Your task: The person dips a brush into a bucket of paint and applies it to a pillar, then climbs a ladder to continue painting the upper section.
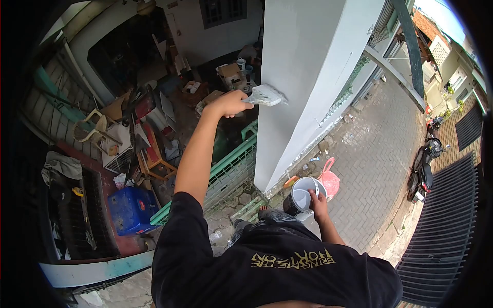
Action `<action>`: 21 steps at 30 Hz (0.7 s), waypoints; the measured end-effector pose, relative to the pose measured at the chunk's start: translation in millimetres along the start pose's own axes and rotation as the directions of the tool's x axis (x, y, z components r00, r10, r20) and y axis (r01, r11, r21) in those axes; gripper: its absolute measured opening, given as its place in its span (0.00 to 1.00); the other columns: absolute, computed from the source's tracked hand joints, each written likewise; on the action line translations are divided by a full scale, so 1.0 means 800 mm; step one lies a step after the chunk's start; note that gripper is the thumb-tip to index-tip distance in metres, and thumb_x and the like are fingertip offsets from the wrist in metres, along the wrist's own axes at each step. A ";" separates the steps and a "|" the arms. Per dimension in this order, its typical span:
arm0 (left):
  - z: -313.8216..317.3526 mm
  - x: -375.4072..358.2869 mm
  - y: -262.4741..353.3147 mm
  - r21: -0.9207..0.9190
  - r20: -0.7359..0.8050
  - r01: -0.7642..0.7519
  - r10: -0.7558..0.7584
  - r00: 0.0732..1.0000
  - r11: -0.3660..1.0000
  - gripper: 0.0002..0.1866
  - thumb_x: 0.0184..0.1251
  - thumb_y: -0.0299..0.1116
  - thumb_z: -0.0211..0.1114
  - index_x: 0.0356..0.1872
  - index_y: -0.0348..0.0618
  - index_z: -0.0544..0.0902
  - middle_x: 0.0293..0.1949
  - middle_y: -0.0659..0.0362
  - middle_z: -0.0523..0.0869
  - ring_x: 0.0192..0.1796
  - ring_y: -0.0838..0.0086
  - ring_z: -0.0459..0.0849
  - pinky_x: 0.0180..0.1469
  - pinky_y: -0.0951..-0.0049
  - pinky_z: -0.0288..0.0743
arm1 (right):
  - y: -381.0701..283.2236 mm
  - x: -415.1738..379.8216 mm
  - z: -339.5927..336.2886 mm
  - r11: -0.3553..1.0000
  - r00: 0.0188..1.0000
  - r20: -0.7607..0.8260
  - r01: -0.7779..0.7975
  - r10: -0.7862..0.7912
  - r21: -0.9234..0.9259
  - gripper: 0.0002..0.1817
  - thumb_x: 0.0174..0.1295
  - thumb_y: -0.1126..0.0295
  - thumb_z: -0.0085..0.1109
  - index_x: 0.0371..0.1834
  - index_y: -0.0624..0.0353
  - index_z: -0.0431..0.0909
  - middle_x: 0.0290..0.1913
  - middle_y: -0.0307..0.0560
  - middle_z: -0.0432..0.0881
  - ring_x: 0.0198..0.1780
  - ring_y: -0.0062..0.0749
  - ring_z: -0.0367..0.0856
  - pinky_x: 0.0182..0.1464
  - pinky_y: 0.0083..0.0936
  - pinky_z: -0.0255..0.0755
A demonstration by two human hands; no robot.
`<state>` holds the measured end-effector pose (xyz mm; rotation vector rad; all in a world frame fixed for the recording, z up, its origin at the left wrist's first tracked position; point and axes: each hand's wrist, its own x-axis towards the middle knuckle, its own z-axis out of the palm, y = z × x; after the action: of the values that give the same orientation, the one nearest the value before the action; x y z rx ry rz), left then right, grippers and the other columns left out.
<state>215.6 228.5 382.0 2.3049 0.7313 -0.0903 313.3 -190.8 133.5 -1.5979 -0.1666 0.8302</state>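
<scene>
My left hand [229, 105] is closed around the handle of a wide paintbrush [267, 96]. The brush is smeared white, and its bristles rest against the face of a pale pillar [292, 46], where a greyish wet-looking patch shows. Lower down, my right hand [318, 204] grips a paint bucket [303, 188] at its rim and white handle strap. White-grey paint coats the inside of the bucket, and its outside looks dark. A pink plastic bag [329, 184] hangs or lies right beside the bucket.
Green metal railing [226, 172] runs left from the pillar's base. Behind it are a blue box [131, 209], a plastic chair [92, 131] and piled clutter. To the right lie a paved lane [370, 174], a parked motorcycle [423, 169] and a dark slatted gate [441, 231].
</scene>
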 end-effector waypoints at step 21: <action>-0.086 -0.023 0.091 -0.178 -0.430 -0.192 0.099 0.898 0.965 0.19 0.65 0.44 0.60 0.47 0.39 0.80 0.14 0.67 0.66 0.11 0.81 0.65 0.13 0.77 0.57 | -0.005 0.019 0.011 0.999 0.999 0.035 -0.002 0.003 -0.034 0.13 0.64 0.59 0.58 0.40 0.57 0.77 0.16 0.26 0.60 0.15 0.13 0.54 0.18 0.16 0.47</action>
<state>229.4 221.3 483.0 2.1771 0.7302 0.5454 320.5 -174.4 130.9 -1.6162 -0.2047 0.8622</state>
